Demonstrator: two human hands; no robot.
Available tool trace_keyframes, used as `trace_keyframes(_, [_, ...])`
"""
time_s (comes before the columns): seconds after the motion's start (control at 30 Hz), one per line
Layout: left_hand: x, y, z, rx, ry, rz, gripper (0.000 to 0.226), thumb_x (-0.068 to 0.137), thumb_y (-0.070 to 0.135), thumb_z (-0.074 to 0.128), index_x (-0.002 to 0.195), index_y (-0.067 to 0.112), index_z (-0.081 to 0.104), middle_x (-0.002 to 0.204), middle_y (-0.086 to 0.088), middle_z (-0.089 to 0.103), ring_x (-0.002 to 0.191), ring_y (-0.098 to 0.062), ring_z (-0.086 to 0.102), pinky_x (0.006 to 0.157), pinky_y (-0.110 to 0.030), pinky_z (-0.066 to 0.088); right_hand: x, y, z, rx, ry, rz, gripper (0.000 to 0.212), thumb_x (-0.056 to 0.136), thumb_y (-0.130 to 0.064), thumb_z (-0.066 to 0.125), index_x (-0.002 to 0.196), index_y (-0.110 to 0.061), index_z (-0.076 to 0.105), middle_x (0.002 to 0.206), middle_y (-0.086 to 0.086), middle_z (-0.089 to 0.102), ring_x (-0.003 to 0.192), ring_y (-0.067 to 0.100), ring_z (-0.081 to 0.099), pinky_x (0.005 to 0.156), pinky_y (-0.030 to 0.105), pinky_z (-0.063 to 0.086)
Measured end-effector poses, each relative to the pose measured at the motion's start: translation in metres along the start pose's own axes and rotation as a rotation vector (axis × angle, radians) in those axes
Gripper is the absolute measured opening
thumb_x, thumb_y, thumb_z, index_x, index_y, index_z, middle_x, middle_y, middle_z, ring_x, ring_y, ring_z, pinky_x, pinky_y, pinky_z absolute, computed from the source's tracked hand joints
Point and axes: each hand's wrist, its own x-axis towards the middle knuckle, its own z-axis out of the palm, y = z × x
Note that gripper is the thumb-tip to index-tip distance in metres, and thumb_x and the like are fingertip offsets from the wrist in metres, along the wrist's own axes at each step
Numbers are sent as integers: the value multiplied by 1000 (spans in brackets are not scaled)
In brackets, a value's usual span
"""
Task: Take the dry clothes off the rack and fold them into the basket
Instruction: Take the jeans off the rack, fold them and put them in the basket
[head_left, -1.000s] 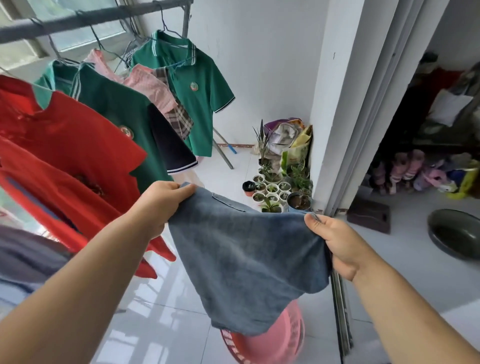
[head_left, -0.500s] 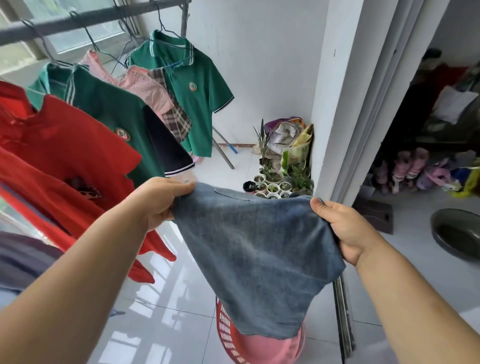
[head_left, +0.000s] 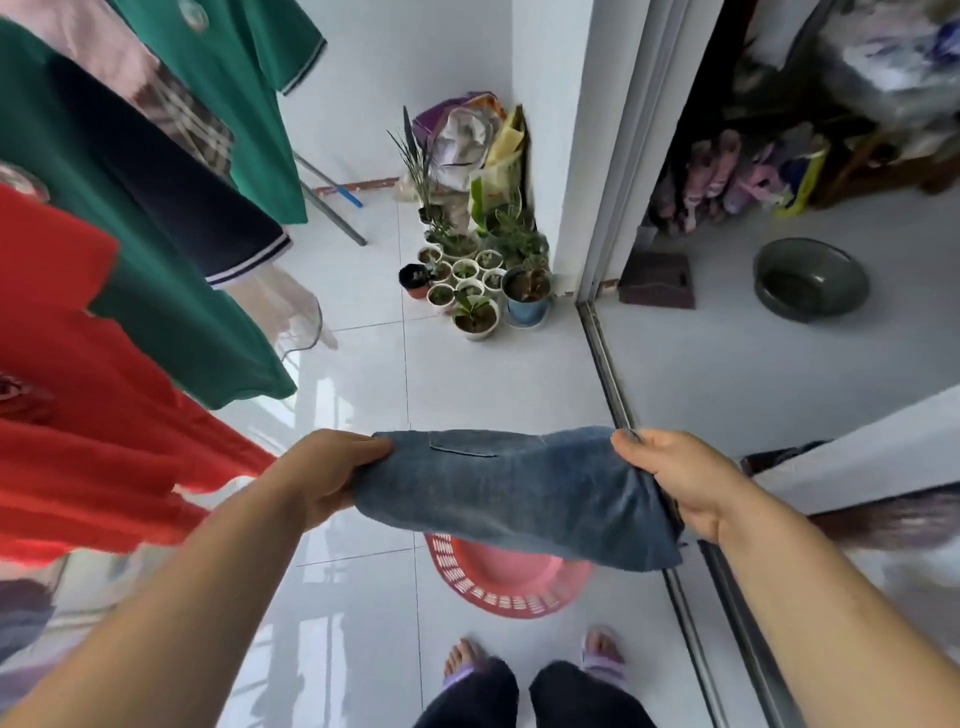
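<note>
Change: the view tips down from the rack toward the floor. The denim garment (head_left: 519, 493) hangs lower than half a second ago, stretched between both hands above the basket (head_left: 470, 584).
Left hand (head_left: 332, 478): grip clamped on the garment's left edge, fingers curled over the cloth.
Right hand (head_left: 675, 478): grip clamped on the right edge, thumb on top, cloth bunched in the palm.
Garment: off the rack and in the air, a pocket seam facing up. Its lower hem hides the basket's far rim; whether it touches the basket cannot be told.
Meaning: this looks like the fold-and-lower step. One piece is nearly in, but the fold seems unfinished, a loose drape rather than a tidy stack.
Remaining: a red shirt (head_left: 78, 415) and a green polo (head_left: 130, 208) hang at the left, so most of the task is probably left.
Floor (head_left: 363, 389): glossy white tiles. The red slotted basket stands near the floor's right edge by the sliding-door track (head_left: 608, 374), just ahead of the person's slippered feet (head_left: 467, 660).
Room: potted plants (head_left: 467, 291) cluster in the far corner against the white pillar. A dark basin (head_left: 810, 280) sits on the floor beyond the track, with blurred shoes lined up behind it.
</note>
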Motion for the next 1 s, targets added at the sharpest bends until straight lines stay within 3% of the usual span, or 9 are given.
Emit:
trace_keyframes(0.2, [44, -70, 0, 83, -61, -149, 22, 93, 11, 64, 108, -5, 68, 100, -17, 74, 88, -26, 71, 63, -29, 58, 15, 88, 12, -58, 25, 219, 26, 100, -24, 54, 107, -4, 68, 98, 10, 77, 91, 22, 73, 73, 29, 54])
trace_keyframes(0.4, [65, -137, 7, 139, -72, -298, 19, 96, 13, 60, 108, 0, 67, 103, -18, 73, 99, -33, 69, 79, -40, 58, 25, 153, 17, -139, -26, 409, 21, 100, -27, 54, 107, -15, 70, 97, 2, 77, 96, 19, 72, 88, 35, 55])
trace_keyframes(0.5, [69, -159, 8, 186, -72, -336, 18, 96, 13, 61, 107, 2, 69, 102, -17, 74, 101, -36, 69, 89, -48, 57, 23, 171, 20, -155, -45, 501, 19, 101, -26, 53, 103, -15, 69, 98, 4, 76, 97, 18, 71, 84, 32, 55])
trace_keyframes(0.6, [69, -177, 13, 190, -87, -387, 18, 95, 15, 62, 107, 4, 69, 104, -17, 74, 103, -36, 69, 92, -51, 55, 24, 184, 16, -181, -105, 593, 27, 98, -31, 57, 113, -11, 69, 101, 3, 76, 97, 17, 71, 83, 29, 54])
trace_keyframes(0.67, [69, -184, 17, 183, -115, -403, 19, 94, 16, 64, 110, 6, 69, 105, -15, 74, 102, -34, 70, 92, -50, 55, 25, 185, 14, -205, -186, 643, 31, 93, -38, 65, 112, -14, 70, 94, -3, 78, 90, 10, 73, 78, 23, 55])
trace_keyframes(0.73, [69, -186, 21, 173, -153, -398, 22, 94, 19, 65, 112, 8, 68, 105, -12, 75, 100, -29, 71, 92, -48, 56, 28, 181, 12, -258, -271, 650, 22, 88, -38, 71, 97, -17, 71, 79, -8, 77, 75, 3, 73, 64, 15, 53])
trace_keyframes(0.77, [68, -183, 23, 171, -182, -378, 23, 94, 20, 65, 114, 8, 67, 106, -11, 75, 101, -28, 71, 93, -47, 55, 30, 178, 12, -294, -292, 634, 20, 86, -37, 73, 92, -19, 71, 78, -8, 77, 74, 4, 73, 64, 15, 53])
trace_keyframes(0.9, [66, -166, 23, 184, -380, -245, 34, 90, 29, 65, 123, 20, 61, 116, 2, 72, 106, -17, 69, 91, -36, 55, 39, 174, 4, -272, -247, 513, 27, 90, -34, 68, 110, -15, 71, 103, -1, 76, 94, 13, 73, 87, 29, 55])
trace_keyframes(1.0, [65, -162, 20, 290, -490, -220, 40, 89, 26, 67, 127, 30, 57, 122, 14, 68, 111, -5, 65, 92, -27, 49, 43, 170, -1, 25, -189, 480, 30, 94, -27, 61, 117, -9, 66, 108, 8, 75, 102, 20, 71, 92, 32, 53])
